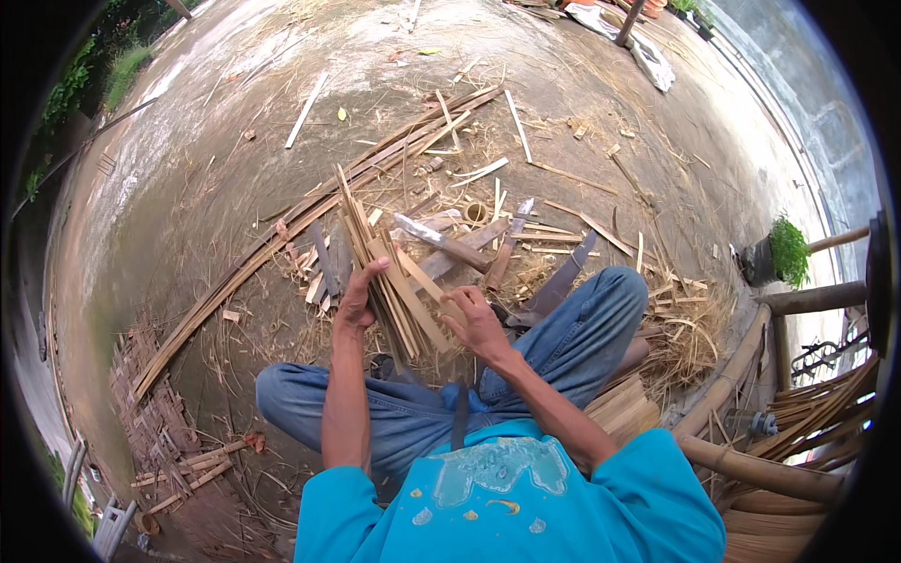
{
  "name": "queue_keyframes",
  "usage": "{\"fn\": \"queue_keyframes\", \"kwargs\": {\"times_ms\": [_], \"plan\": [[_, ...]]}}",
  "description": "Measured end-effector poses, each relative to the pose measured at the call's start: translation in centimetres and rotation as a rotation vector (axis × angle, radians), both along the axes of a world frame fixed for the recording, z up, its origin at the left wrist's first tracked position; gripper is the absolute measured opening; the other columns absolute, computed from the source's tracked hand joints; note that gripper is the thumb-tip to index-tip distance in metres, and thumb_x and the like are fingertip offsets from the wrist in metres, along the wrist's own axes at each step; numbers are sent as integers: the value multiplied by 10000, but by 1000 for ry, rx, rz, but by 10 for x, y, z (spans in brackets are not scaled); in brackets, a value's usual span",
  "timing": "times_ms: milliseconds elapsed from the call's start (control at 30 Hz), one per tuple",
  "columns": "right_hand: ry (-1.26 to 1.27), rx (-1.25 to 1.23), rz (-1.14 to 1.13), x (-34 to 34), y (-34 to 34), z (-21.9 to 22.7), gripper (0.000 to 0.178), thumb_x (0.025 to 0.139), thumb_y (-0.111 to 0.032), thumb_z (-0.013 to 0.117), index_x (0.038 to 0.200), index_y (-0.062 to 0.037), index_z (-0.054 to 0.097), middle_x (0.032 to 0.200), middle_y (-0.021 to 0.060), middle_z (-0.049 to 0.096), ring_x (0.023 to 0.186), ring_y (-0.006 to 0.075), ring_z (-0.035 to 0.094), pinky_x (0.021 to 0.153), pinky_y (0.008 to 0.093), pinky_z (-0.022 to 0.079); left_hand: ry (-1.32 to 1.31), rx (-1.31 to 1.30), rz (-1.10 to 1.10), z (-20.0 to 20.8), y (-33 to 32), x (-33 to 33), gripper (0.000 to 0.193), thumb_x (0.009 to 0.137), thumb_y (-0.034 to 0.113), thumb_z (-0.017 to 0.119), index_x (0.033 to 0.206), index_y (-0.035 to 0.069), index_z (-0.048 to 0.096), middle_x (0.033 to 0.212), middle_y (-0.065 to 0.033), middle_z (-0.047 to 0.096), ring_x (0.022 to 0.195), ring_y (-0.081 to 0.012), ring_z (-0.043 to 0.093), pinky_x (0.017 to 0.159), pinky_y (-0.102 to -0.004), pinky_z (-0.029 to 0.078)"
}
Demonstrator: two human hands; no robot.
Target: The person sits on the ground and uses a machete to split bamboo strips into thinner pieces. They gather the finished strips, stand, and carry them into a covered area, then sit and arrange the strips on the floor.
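Between my knees stands a bundle of split bamboo strips [397,302], tilted, its far ends spread apart. My left hand [357,296] is wrapped round the bundle's left side, thumb up. My right hand [477,322] has its fingers curled at the near end of one flat bamboo strip [419,276], which slants across the bundle. Beyond my hands lie a knife with a wooden handle [462,251] and a second wooden-handled tool [504,255]. A broad dark blade [561,280] rests by my right knee.
Long bamboo lengths [282,235] run across the ground on the left. Offcuts and shavings [690,338] litter the floor, piled by my right knee. A woven mat [155,403] lies at the left. Bamboo rails [751,464] and a potted plant [786,251] stand at the right.
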State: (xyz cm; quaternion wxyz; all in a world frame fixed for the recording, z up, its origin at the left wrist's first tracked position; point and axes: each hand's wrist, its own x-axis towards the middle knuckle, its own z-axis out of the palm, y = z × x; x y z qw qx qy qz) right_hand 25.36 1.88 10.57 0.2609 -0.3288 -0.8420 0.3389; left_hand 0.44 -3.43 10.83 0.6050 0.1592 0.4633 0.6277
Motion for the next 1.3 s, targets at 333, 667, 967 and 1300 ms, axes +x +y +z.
{"fn": "queue_keyframes", "kwargs": {"times_ms": [333,667,967,1300], "plan": [[170,-229,-268,14,1,-10,160,943,-219,713,976,-68,671,1015,68,650,850,253,691,711,387,545,-14,-79,-50,6,11,23,721,863,381,722,1447,14,512,1164,-120,629,1054,-236,678,952,-369,581],[261,-868,-194,81,20,38,330,1043,-289,545,1185,7,567,903,108,658,769,199,656,700,366,528,-43,32,-228,11,58,56,897,856,459,696,1546,-6,361,1559,-115,386,1316,-365,541,1039,-428,522],[525,-657,-523,164,0,38,242,1078,-223,537,1214,-30,591,760,6,574,649,68,553,600,277,476,-160,110,-335,6,115,101,850,903,433,678,1551,10,328,1616,-168,367,1323,-391,550,887,-408,595],[764,-192,-1321,301,-95,64,396,1104,-417,457,1103,-54,615,725,-43,454,588,42,426,520,215,368,-466,263,-324,-6,163,101,840,920,354,704,1546,-36,302,1089,-93,639,963,-222,628,926,-405,541]]}}
